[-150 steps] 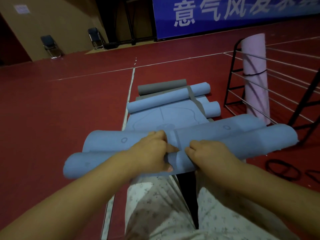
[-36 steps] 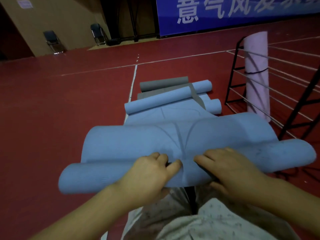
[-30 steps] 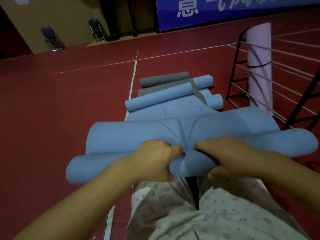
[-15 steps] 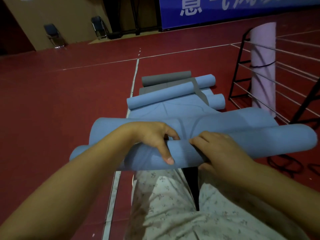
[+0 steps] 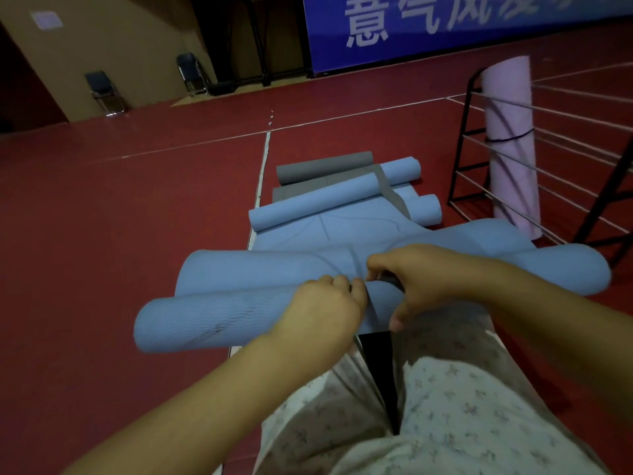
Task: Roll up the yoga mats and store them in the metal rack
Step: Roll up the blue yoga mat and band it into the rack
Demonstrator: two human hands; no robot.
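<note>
Hands grip my blue mat roll (image 5: pixel 212 313): left hand (image 5: pixel 322 310) curled over it, right hand (image 5: pixel 414 279) pinching it. Rack (image 5: pixel 469 138) stands at two o'clock.

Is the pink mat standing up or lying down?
Standing up. The pink mat is rolled and upright on its end inside the metal rack, a dark band around its middle.

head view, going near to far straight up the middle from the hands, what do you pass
hands → blue mat being rolled → flat blue mat → blue roll → grey roll → red floor → blue banner
</note>
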